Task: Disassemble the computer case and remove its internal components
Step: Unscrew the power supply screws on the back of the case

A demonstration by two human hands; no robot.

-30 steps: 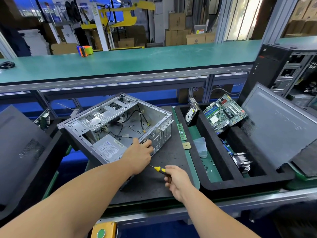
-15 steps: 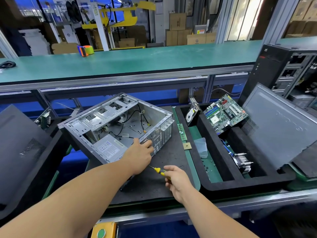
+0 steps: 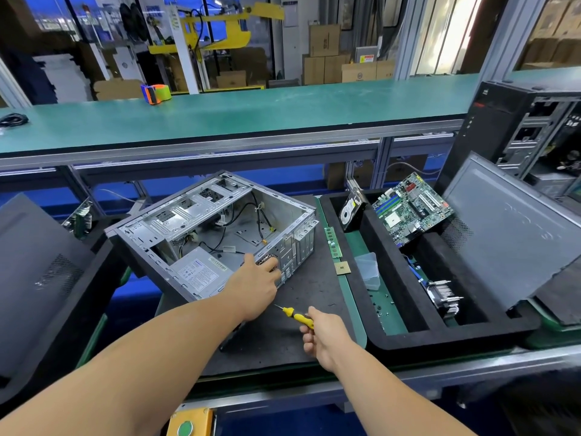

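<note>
- Already, much of the strip-down looks done: the computer case [image 3: 217,234] lies on its side with its panel off, and its main bay shows bare metal with loose black cables.
- A motherboard [image 3: 412,209], a hard drive [image 3: 350,212] and a finned heatsink [image 3: 445,295] sit in the black foam tray [image 3: 408,336] to the right; a memory stick [image 3: 333,242] and a small square chip [image 3: 342,267] lie just beside the case.
- Left, by my judgement: the power supply [image 3: 198,272] in the case's near corner, plus the cables.
- The left hand [image 3: 254,284] rests on the case's rear edge, fingers curled over it; the right hand [image 3: 323,333] has its grip pinched round a yellow screwdriver [image 3: 295,316], tip aimed towards the case.
- The case sits on a dark mat [image 3: 308,297] on the worktop; a long green bench [image 3: 251,111] runs behind, with cardboard boxes [image 3: 323,55] in the room beyond.
</note>
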